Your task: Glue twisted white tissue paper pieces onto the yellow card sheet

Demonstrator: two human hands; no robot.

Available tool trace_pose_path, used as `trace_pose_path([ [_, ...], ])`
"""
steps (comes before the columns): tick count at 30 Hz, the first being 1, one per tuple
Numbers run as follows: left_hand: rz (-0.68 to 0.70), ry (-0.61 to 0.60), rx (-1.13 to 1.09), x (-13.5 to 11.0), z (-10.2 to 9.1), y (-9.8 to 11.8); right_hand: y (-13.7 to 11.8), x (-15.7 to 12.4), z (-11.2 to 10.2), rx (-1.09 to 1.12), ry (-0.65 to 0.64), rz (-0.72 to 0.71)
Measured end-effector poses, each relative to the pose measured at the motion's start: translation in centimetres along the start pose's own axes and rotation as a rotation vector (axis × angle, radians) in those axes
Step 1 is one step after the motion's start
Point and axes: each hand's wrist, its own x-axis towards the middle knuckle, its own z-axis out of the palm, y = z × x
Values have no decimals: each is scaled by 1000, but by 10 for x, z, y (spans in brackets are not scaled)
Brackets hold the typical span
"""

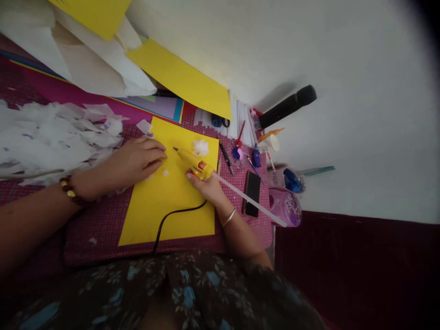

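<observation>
My right hand (208, 185) is wrapped round a yellow hot glue gun (192, 161), its dark nozzle pointing left. A long, pale glue stick (247, 198) sticks out of its back end, and an orange light glows on its body. Below the gun lies a yellow paper sheet (182, 206). My left hand (142, 160) reaches over the sheet's left part, fingers stretched out and slightly curved, a short way from the nozzle. Nothing shows in those fingers. A crumpled white paper piece (200, 147) and a small white bit (165, 173) rest on the sheet.
Many cut white paper pieces (58, 137) are heaped at left. A black cable (172, 212) crosses the sheet. At right lie a phone (252, 192), a black pen (226, 157) and a blue paint bottle (256, 156). A pink container (285, 208) stands by the table edge.
</observation>
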Motion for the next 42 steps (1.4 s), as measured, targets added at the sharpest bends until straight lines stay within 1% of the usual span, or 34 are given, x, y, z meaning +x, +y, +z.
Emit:
trace_pose_path([
  [3, -18, -20, -5, -1, 1, -1, 0, -1, 1, 2, 4, 13],
  [8, -19, -18, -19, -2, 1, -2, 3, 0, 2, -3, 17, -15],
  [13, -37, -47, -24, -1, -1, -1, 6, 1, 3, 14, 33, 4],
  [17, -28, -48, -16, 0, -2, 0, 3, -1, 1, -15, 64, -16],
  [20, -15, -45, -14, 1, -2, -1, -3, -4, 3, 8, 71, 11],
  [22, -29, -57, -17, 1, -3, 0, -5, -7, 5, 29, 84, 25],
  [26, -52, -81, -16, 1, -5, 2, -3, -8, 10, -6, 93, -1],
  [31, -63, -85, -17, 1, -6, 4, 2, -4, 10, 119, 55, 42],
  [36, -88, -70, -22, 2, -3, 2, 0, -2, 9, 168, 66, 46],
  [40, -92, -76, -14, 2, -4, 2, -4, -5, 8, 214, 40, 92],
  [42, -88, -79, -16, 2, -4, 2, -6, -7, 7, 218, 51, 119],
])
